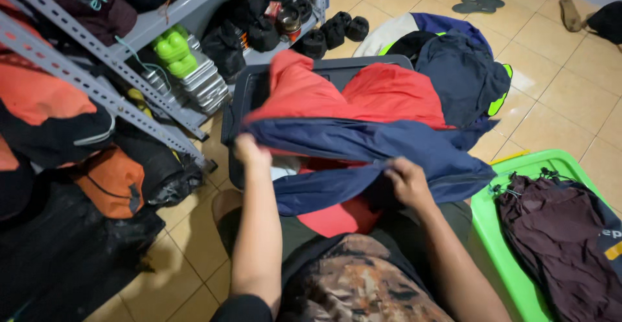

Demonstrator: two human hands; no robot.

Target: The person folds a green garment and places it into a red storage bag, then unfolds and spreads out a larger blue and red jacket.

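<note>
A red and navy jacket (363, 127) is spread over a dark plastic bin (245, 92) in front of me. My left hand (251, 149) grips the jacket's left edge, where red meets navy. My right hand (408, 181) pinches a navy fold near the jacket's middle. The lower part of the jacket hangs toward my lap. Behind it lies a heap of dark blue and white garments (453, 56) with bright green trim.
A grey metal shelf rack (97, 89) stands at left with orange and black bags, green bottles (173, 50), metal tins and black pouches. A green tub (512, 244) at lower right holds dark maroon clothing. Sandals (478, 3) lie on the tiled floor beyond.
</note>
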